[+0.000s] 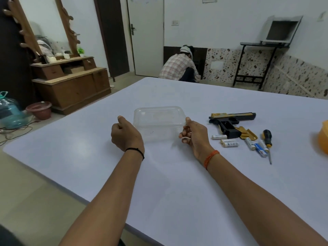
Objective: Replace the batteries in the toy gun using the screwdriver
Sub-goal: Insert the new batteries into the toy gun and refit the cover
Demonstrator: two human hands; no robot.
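Looking down over my two forearms, I take the clear, rectangular plastic container [158, 122] on the pale lavender tabletop [177, 183] as my landmark. My left hand [125, 134] sits just beside the container's left wall, fingers curled into a loose fist with the thumb up; I see nothing in it, and I cannot tell whether it touches the plastic. My right hand [194, 134] is at the container's right rim, thumb against the edge and fingers curled in below, so it appears to pinch that rim.

Right of the container, apart from it, the black-and-gold plastic toy gun [230, 122] lies on its side, barrel pointing away from the container. A gold cover piece [247, 134] lies against the grip's lower end, on the side farther from the container. Just nearer me than the gun, several white cylindrical batteries [229, 143] are scattered; one at the far right of that group has a blue label. The screwdriver with a black-and-yellow handle [267, 140] lies beside those batteries, on the side farthest from the container, its thin metal shaft pointing toward me.

At the frame's right edge, well away from the container, part of an orange object [323, 137] shows. Beyond the container, past the table's far edge, a person in a checked shirt [177, 68] crouches near a white door [147, 36].
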